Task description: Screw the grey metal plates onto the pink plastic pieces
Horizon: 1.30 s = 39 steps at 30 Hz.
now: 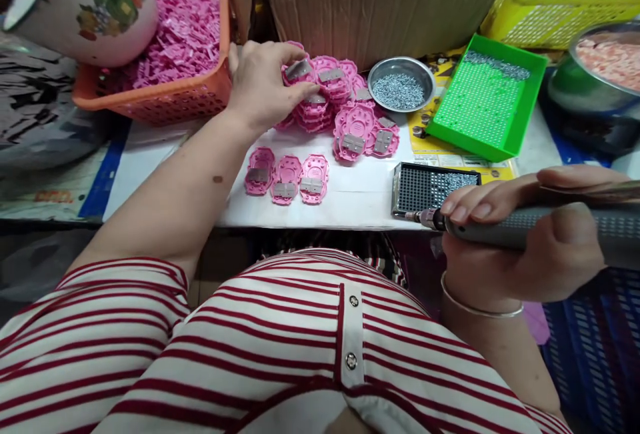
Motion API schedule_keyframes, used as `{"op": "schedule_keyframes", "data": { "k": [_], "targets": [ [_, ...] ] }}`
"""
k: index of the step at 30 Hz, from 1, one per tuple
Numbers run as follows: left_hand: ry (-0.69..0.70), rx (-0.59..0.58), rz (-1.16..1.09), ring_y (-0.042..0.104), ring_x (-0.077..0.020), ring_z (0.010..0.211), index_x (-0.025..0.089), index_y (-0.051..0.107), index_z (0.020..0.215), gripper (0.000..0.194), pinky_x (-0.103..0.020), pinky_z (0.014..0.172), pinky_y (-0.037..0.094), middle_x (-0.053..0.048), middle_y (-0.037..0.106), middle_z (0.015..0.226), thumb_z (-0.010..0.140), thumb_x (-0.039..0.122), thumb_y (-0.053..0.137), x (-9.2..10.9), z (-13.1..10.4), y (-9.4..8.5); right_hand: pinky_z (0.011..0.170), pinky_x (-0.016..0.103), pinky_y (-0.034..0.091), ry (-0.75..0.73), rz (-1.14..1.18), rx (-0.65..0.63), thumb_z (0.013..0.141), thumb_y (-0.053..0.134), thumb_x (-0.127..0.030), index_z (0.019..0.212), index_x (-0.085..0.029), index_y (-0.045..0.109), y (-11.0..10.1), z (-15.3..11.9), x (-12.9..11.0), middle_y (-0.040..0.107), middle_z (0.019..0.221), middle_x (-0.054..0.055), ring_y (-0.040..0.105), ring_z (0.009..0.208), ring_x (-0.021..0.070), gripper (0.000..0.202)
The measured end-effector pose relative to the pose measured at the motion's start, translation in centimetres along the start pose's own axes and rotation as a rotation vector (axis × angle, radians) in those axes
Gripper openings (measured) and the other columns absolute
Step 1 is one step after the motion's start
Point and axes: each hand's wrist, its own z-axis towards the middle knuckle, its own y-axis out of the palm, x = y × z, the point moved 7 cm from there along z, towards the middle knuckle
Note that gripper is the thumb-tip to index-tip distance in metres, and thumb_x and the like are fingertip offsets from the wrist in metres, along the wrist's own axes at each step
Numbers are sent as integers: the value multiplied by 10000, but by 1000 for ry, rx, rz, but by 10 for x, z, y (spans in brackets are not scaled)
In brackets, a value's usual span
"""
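Observation:
My left hand [263, 81] is at the pile of pink plastic pieces [313, 114], its thumb and fingers around a pink piece with a grey plate [299, 70]. Three pink pieces [287, 179] with grey plates lie in a row on the white surface, nearer my body. My right hand [520, 241] is wrapped round a grey electric screwdriver [515, 229], whose tip points left at the front edge of a black perforated tray [425, 184] with small screws. More pink pieces [354, 131] lie to the right of the pile.
A metal bowl of screws [400, 91] and a green tray [483, 104] stand behind the black tray. An orange basket [175, 97] with pink parts is at left, below a white pot [100, 14]. A cardboard box [380, 14], yellow basket [565, 17] and metal pot [585, 97] stand farther back.

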Motion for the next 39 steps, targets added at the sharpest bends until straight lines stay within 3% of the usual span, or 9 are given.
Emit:
{"op": "schedule_keyframes", "data": {
  "k": [3, 6, 11, 15, 19, 25, 29, 33, 39],
  "targets": [
    [118, 6, -42, 483, -266, 1241, 165, 591, 1272, 743, -525, 1158, 262, -42, 614, 1306, 772, 710, 668, -7, -23, 1, 384, 257, 469, 26, -47, 41, 783, 638, -301, 865, -260, 737, -2, 0, 0, 501, 511, -60, 479, 397, 92, 135],
    [393, -137, -146, 556, -259, 1189, 189, 609, 1266, 726, -469, 1120, 348, -68, 663, 1268, 781, 729, 629, 6, -74, 7, 360, 274, 440, 39, -2, 35, 773, 633, -300, 875, -227, 729, -4, -1, 1, 523, 519, -55, 468, 382, 104, 158],
    [491, -363, -47, 492, -323, 1323, 256, 588, 1336, 570, -594, 1200, 140, -82, 665, 1307, 832, 505, 674, 18, -137, 23, 415, 250, 476, 34, -31, 31, 817, 619, -318, 854, -240, 739, -1, -4, 1, 516, 539, -43, 512, 438, 86, 148],
    [417, -378, -73, 551, -307, 1248, 216, 585, 1344, 530, -607, 1179, 218, -96, 710, 1207, 855, 402, 668, 32, -144, 35, 439, 236, 501, 11, -97, 31, 839, 610, -341, 809, -262, 721, 4, -4, -1, 492, 534, -50, 496, 439, 71, 139],
    [435, -388, -169, 574, -289, 1204, 211, 555, 1366, 594, -655, 1198, 122, -87, 706, 1205, 821, 387, 714, 63, -147, 50, 377, 234, 453, -54, -87, -18, 834, 574, -326, 897, -256, 710, 4, -2, 3, 459, 510, -67, 429, 383, 68, 165],
    [500, -428, -288, 577, -279, 1189, 187, 540, 1368, 613, -637, 1208, 144, -97, 691, 1233, 819, 383, 731, 101, -157, 62, 355, 230, 410, -90, -101, 5, 860, 564, -308, 919, -256, 657, 6, -5, 14, 443, 529, -76, 381, 366, 70, 122],
    [471, -353, -280, 567, -290, 1183, 191, 645, 1230, 440, -633, 1202, 163, -95, 696, 1206, 854, 414, 691, 100, -154, 58, 309, 254, 352, -41, -213, 33, 828, 640, -415, 817, -280, 563, 10, -5, 22, 369, 459, -89, 290, 314, 82, 156],
    [465, -309, -227, 575, -285, 1134, 226, 733, 1027, 233, -673, 1183, 164, -62, 708, 1152, 883, 391, 655, 98, -153, 58, 317, 279, 342, 3, -265, 66, 798, 663, -535, 895, -305, 513, 9, -5, 25, 317, 457, -104, 281, 303, 99, 291],
    [545, -251, -118, 570, -287, 1144, 216, 744, 1021, 243, -703, 1176, 154, -68, 700, 1177, 930, 369, 579, 108, -157, 57, 314, 274, 343, -41, -171, 11, 869, 626, -423, 911, -328, 618, 16, -5, 22, 353, 490, -78, 341, 316, 106, 104]
  ]
}}
